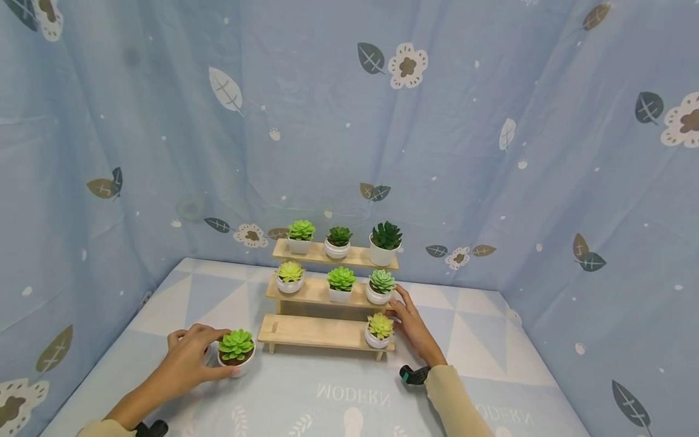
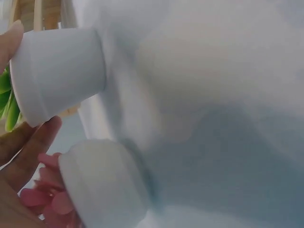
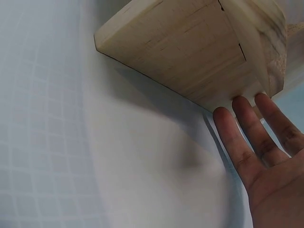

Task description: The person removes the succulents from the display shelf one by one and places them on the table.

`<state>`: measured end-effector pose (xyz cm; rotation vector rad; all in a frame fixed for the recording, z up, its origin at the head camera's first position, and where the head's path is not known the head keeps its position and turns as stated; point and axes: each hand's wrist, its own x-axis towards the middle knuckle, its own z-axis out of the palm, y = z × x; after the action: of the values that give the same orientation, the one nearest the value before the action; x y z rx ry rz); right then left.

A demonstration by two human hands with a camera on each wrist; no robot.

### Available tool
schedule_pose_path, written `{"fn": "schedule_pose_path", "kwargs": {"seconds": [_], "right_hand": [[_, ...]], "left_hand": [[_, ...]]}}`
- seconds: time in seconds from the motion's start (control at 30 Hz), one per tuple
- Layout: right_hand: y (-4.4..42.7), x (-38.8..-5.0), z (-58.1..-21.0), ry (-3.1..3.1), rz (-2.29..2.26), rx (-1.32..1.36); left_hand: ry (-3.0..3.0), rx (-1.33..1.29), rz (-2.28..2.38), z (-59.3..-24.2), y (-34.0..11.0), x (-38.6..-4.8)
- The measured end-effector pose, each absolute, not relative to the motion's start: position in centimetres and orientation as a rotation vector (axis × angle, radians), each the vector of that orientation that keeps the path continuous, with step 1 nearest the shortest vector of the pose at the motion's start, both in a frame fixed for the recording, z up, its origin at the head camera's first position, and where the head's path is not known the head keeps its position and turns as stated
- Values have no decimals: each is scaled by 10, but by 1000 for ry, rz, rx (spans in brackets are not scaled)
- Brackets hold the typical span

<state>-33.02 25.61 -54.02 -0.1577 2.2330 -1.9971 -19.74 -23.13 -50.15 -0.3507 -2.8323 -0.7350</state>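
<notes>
My left hand (image 1: 188,359) pinches the white pot of a bright green succulent (image 1: 236,347) between thumb and fingers, left of the wooden tiered stand (image 1: 314,331). The left wrist view shows that white pot (image 2: 61,69) from the side; whether its base touches the cloth I cannot tell. Below it there, under my fingers, stands a pink succulent in a white pot (image 2: 102,185), hidden in the head view. My right hand (image 1: 413,328) is at the stand's right side. In the right wrist view its extended fingertips (image 3: 222,116) touch or nearly touch the wood (image 3: 185,52).
Three potted succulents, one dark green (image 1: 386,237), line the top tier. Three more, including a middle green one (image 1: 341,280), occupy the second. A yellow-green succulent (image 1: 380,328) sits at the bottom tier's right end. Patterned blue curtain (image 1: 327,121) surrounds the cloth-covered table (image 1: 306,388).
</notes>
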Motion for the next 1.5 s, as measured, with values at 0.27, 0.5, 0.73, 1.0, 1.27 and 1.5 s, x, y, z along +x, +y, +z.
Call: {"fn": "schedule_pose_path", "kwargs": {"seconds": [0.27,0.5,0.73,1.0,1.27,1.5], "right_hand": [[255,-330,-539,2240,-1980,-169],[256,-329,-539,2242,-1991,-174],[256,-328,-537,2231,-1999,-184],[257,-329,-539,2233,-2002,-222],[256,-330,-539,2228,-2004,-208],[256,-330,-540,2230,-2014,-185]], "left_hand": [[-2789,-395,-804,-489,-236,-200],[-2666,-500,-880,-470,-228,-206],[-2627,-587,-919,-459,-209,-214],[-2571,-685,-992,-456,-184,-222],[-2533,-785,-1100,-454,-161,-225],[-2527,-874,-1176,-458,-142,-232]]}}
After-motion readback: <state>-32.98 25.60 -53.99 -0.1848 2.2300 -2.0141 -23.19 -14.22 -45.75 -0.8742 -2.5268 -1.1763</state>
